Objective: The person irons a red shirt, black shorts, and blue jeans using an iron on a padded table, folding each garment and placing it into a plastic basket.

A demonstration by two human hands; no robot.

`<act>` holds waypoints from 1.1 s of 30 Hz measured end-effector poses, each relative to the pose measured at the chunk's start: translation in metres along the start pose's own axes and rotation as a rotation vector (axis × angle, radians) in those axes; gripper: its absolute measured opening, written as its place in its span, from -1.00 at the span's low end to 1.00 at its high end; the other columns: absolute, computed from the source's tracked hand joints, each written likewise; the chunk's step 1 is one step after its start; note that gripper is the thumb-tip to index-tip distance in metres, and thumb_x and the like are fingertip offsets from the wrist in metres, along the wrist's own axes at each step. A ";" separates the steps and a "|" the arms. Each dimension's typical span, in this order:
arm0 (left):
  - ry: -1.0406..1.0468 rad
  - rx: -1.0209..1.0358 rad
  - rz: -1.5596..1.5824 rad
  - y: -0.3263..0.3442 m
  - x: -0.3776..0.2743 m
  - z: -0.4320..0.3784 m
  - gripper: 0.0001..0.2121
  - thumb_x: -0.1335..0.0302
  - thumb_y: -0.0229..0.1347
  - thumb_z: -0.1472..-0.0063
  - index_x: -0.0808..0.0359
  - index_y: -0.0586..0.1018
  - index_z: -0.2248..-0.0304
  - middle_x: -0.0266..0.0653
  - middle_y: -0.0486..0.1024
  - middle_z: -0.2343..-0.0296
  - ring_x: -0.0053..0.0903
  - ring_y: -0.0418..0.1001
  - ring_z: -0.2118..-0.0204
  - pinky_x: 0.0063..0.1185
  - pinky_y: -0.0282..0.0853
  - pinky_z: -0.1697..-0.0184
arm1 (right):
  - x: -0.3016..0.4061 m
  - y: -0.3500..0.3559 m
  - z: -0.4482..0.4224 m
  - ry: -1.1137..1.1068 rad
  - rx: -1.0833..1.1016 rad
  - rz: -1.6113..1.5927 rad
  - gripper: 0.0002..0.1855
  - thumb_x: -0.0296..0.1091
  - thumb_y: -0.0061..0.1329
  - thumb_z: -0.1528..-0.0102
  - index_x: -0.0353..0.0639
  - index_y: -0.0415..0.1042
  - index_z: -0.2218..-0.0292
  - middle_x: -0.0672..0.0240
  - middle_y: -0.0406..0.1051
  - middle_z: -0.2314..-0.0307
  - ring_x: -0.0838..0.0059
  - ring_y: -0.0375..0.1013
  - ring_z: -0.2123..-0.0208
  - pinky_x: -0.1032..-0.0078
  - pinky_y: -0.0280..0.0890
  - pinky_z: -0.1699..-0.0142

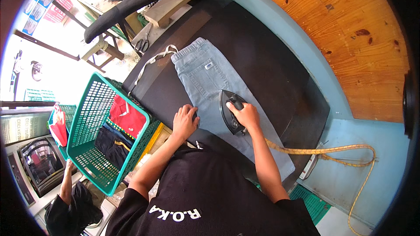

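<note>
Light blue denim trousers (205,87) lie flat on a black-covered ironing table (269,62), with the elastic waistband towards the far side. A white drawstring (151,61) trails from the waist to the left. My right hand (246,115) grips the handle of a black electric iron (225,105), which rests on the denim below the back pocket. At the left edge of the trousers is my left hand (185,120), fingers bent. A small dark patch shows by its thumb; whether it is a held object is unclear.
A green plastic basket (95,105) of folded clothes, including a red shirt (126,114), stands left. Scissors (142,43) lie beyond the table under a padded black arm (141,0). The yellow-wrapped cord (295,150) runs right. Another person (73,203) is at lower left.
</note>
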State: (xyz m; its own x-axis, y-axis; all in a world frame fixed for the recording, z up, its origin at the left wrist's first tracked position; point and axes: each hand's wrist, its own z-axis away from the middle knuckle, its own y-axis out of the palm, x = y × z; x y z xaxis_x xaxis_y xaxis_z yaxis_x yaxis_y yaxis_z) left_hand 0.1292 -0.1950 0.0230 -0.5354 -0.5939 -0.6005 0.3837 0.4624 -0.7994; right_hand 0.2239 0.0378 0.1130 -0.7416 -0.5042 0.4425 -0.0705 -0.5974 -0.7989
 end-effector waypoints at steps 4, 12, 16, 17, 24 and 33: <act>0.072 -0.261 -0.085 -0.018 0.018 -0.080 -0.63 0.40 0.11 -0.15 0.24 0.45 0.03 -0.12 0.37 0.06 -0.20 0.35 0.00 -0.30 0.26 -0.01 | 0.034 -0.002 -0.024 0.019 -0.014 0.061 -0.25 0.43 -0.04 0.00 -0.27 0.57 0.44 -0.06 0.53 0.49 -0.06 0.54 0.36 0.15 0.41 0.21; 0.172 -0.054 -0.181 -0.023 0.083 -0.205 -0.42 0.18 0.00 -0.22 0.21 0.27 -0.20 -0.15 0.15 -0.22 -0.19 0.06 -0.28 -0.21 0.01 -0.24 | 0.067 -0.005 -0.072 0.056 -0.022 -0.092 -0.27 0.37 0.00 0.00 -0.28 0.58 0.27 -0.03 0.54 0.44 -0.04 0.54 0.31 0.18 0.41 0.18; 0.172 -0.094 -0.170 -0.018 0.090 -0.198 -0.41 0.19 0.01 -0.20 0.20 0.28 -0.20 -0.16 0.19 -0.20 -0.19 0.09 -0.27 -0.23 0.00 -0.25 | 0.096 0.000 -0.113 0.057 -0.051 -0.010 -0.27 0.39 -0.01 0.01 -0.28 0.58 0.39 -0.09 0.52 0.46 -0.10 0.53 0.35 0.15 0.42 0.21; 0.171 -0.068 -0.160 -0.016 0.090 -0.197 -0.41 0.19 0.01 -0.20 0.20 0.28 -0.20 -0.16 0.19 -0.20 -0.19 0.09 -0.27 -0.23 0.00 -0.25 | 0.108 0.003 -0.126 0.089 -0.037 0.030 -0.25 0.40 -0.01 0.01 -0.30 0.57 0.40 -0.10 0.52 0.47 -0.11 0.53 0.35 0.14 0.42 0.20; 0.186 -0.112 -0.145 -0.017 0.092 -0.202 -0.39 0.19 0.04 -0.16 0.19 0.30 -0.19 -0.19 0.22 -0.18 -0.25 0.13 -0.25 -0.25 -0.01 -0.26 | 0.110 -0.015 -0.157 0.149 0.016 -0.009 -0.22 0.45 -0.02 0.03 -0.28 0.57 0.37 -0.08 0.53 0.41 -0.08 0.53 0.27 0.14 0.41 0.12; 0.235 -0.170 -0.143 -0.013 0.090 -0.204 -0.34 0.02 0.10 -0.16 0.21 0.33 -0.16 -0.19 0.27 -0.15 -0.26 0.15 -0.24 -0.28 0.02 -0.25 | 0.076 0.026 -0.015 0.008 0.166 0.134 -0.22 0.44 -0.02 0.03 -0.29 0.58 0.35 -0.12 0.51 0.45 -0.12 0.52 0.30 0.10 0.41 0.16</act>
State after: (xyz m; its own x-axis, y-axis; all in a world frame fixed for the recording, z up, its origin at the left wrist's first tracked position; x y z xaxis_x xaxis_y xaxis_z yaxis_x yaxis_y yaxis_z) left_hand -0.0771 -0.1198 -0.0166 -0.7415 -0.5016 -0.4457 0.1718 0.5002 -0.8487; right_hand 0.1557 -0.0071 0.1201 -0.7420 -0.5815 0.3336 0.1392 -0.6205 -0.7718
